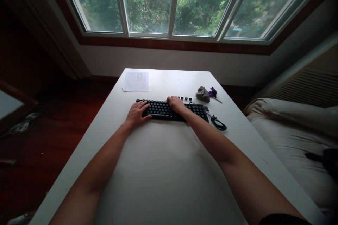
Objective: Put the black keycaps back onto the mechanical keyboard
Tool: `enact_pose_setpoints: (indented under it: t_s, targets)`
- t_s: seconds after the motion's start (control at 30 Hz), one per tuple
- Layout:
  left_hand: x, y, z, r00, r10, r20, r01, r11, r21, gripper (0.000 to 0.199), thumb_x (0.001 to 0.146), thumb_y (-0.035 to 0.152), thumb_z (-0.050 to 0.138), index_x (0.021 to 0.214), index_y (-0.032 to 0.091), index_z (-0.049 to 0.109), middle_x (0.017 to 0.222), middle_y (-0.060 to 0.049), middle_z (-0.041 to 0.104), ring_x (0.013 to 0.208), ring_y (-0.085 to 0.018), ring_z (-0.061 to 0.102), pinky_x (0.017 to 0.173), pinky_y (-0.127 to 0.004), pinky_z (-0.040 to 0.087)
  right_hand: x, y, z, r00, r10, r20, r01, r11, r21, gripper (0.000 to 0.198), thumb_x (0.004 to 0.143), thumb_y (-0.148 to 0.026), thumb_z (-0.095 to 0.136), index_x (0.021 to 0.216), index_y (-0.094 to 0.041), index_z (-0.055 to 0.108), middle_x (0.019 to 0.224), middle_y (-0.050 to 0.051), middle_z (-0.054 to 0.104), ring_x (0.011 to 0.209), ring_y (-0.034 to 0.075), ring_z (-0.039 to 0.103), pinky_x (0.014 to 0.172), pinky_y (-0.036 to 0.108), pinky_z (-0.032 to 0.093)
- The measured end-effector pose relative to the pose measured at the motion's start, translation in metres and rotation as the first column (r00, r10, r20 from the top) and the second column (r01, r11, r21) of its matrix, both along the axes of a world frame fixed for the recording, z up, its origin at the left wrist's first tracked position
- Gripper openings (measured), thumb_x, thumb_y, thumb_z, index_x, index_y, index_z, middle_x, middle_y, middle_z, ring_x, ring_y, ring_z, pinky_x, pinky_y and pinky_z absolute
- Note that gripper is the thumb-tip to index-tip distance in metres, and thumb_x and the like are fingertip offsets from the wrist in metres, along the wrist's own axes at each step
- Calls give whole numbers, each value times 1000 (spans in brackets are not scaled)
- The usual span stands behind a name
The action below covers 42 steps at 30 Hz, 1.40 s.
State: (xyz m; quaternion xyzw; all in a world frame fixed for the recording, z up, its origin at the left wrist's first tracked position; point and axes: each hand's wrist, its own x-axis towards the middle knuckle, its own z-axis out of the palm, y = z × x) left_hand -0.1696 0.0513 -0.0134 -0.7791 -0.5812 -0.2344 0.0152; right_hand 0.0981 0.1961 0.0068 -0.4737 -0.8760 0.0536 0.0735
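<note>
A black keyboard (158,108) lies across the white table, with my hands at its left end and its middle. My left hand (137,112) is open, its fingers spread over the left end of the keyboard and its thumb at the front edge. At the keyboard's back row, the fingers of my right hand (176,104) are curled and pressed together. Whatever they hold, if anything, is hidden or too small to make out. Several loose black keycaps (186,98) sit in a row just behind the keyboard, right of that hand.
A black cable (218,123) lies bundled at the keyboard's right end. Behind it are a crumpled grey cloth (202,94) and a purple item (212,92) with a light stick. Printed paper (136,81) lies at the table's back left. A pale sofa (285,130) stands to the right.
</note>
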Motion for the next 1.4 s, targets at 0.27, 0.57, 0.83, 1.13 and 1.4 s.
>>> enact_pose_setpoints:
  t_s: [0.27, 0.57, 0.83, 1.13, 1.4]
  targets:
    - [-2, -2, -1, 1000, 0, -2, 0, 1000, 9, 68, 87, 61, 66, 146, 29, 53, 157, -8, 47, 148, -32, 37, 125, -56, 23, 22, 22, 3, 980, -159, -116, 174, 976, 131, 23, 99, -28, 51, 112, -21, 68, 113, 12, 67, 110, 27, 56, 92, 34, 44]
    - [-4, 0, 1, 1000, 4, 4, -4, 1000, -9, 68, 87, 59, 66, 147, 30, 53, 157, -7, 47, 148, -33, 37, 125, -57, 23, 19, 43, 3, 997, -78, 1, 77, 986, 149, 28, 89, -31, 66, 116, -24, 71, 124, 13, 62, 118, 32, 48, 98, 41, 40]
    - [-4, -1, 2, 1000, -2, 6, 2, 1000, -6, 68, 87, 60, 66, 146, 30, 53, 157, -7, 47, 148, -33, 37, 125, -57, 23, 20, 37, 9, 993, -80, -91, 94, 982, 161, 24, 96, -32, 59, 112, -22, 74, 119, 12, 69, 116, 29, 55, 98, 38, 40]
    - [-3, 0, 1, 1000, -2, 12, 2, 1000, -6, 67, 87, 60, 66, 146, 30, 54, 157, -7, 47, 148, -33, 37, 125, -56, 24, 46, 28, 23, 992, 104, -70, -111, 988, -104, 24, 91, -32, 63, 108, -27, 78, 100, 1, 78, 89, 19, 68, 77, 26, 46]
    - [0, 0, 2, 1000, 0, -8, 0, 1000, -4, 69, 88, 61, 65, 147, 28, 53, 157, -7, 47, 148, -32, 37, 125, -55, 24, 45, 20, 32, 991, 134, -15, -135, 983, -124, 23, 90, -31, 63, 106, -26, 78, 101, 3, 78, 89, 19, 69, 74, 26, 47]
